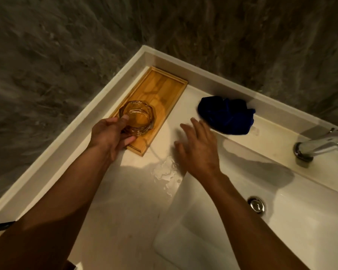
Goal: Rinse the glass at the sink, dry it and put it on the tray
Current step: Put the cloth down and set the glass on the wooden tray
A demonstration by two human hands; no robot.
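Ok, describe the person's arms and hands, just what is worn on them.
Nothing is worn. The left hand and right hand are bare, with no gloves, and no rings or watch show. Both forearms are uncovered as far as the bottom edge of the picture, so no sleeves are in view.
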